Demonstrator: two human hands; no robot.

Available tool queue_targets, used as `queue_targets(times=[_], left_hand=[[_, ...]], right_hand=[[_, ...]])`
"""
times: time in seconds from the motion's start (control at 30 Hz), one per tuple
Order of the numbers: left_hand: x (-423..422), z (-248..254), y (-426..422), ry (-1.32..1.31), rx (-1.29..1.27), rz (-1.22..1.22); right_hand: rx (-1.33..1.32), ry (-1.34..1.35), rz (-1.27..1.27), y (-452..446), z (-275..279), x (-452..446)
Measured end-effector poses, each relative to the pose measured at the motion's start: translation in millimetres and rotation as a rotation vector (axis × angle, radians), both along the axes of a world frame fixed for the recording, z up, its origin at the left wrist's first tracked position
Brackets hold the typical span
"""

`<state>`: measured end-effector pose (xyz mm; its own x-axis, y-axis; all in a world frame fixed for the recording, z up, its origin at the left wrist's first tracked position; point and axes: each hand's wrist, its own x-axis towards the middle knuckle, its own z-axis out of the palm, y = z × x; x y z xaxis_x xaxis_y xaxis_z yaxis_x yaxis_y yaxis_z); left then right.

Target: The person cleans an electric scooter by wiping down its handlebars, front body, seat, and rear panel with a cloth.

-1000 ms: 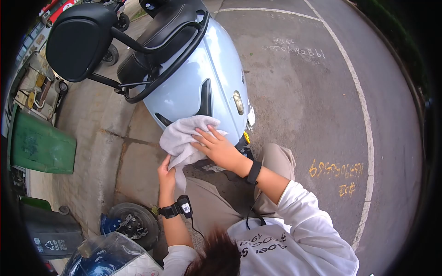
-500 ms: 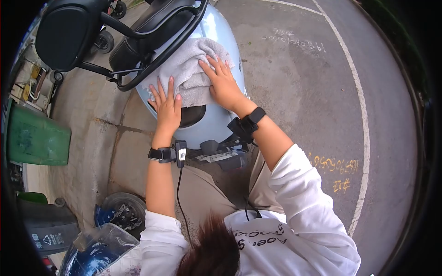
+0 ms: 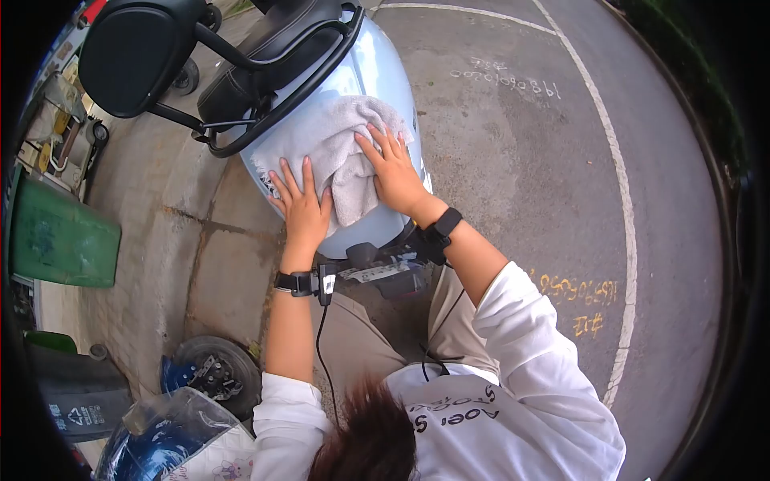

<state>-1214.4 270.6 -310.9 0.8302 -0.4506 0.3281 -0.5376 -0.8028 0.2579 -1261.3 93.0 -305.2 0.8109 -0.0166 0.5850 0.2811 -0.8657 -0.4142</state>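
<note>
A light grey cloth [image 3: 349, 144] lies bunched over the rear of a pale blue scooter [image 3: 377, 60]. On the cloth's left edge rests my left hand [image 3: 305, 210], its fingers spread. My right hand [image 3: 395, 172] presses flat on the right part of the cloth, fingers apart. Both wrists wear black straps. Above the cloth are the black rack bar and the backrest [image 3: 136, 58]. Below it, the scooter's rear mudguard and plate [image 3: 377, 271] show between my knees.
A green bin [image 3: 64, 232] stands at the left, with a dark grey bin [image 3: 80, 393] below it. Near my left elbow are a wheel [image 3: 216, 373] and a blue vehicle part under a clear cover [image 3: 172, 437]. Painted lines [image 3: 618, 160] cross the pavement at right.
Since one second ago both hands and the cloth have moved up the scooter's rear. From half a second ago they sit slightly lower, and the cloth's lower fold hangs further down. My left hand has opened.
</note>
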Motion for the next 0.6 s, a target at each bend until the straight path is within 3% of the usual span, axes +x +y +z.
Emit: queue_targets(times=[0.07,0.27,0.37,0.6], left_hand=[[17,3,-6,-0.153,0.026,0.048],[-40,-43,9,-0.013,-0.022,-0.027],[-53,-57,11,-0.071,-0.059,-0.039],[9,-4,-15,-0.126,-0.080,0.029]], right_hand=[[-0.049,-0.035,-0.060,0,5,13],[0.023,0.066,-0.026,15,-37,-44],[0.024,0.087,-0.031,19,-51,-57],[0.011,0.011,0.001,-7,-5,-7]])
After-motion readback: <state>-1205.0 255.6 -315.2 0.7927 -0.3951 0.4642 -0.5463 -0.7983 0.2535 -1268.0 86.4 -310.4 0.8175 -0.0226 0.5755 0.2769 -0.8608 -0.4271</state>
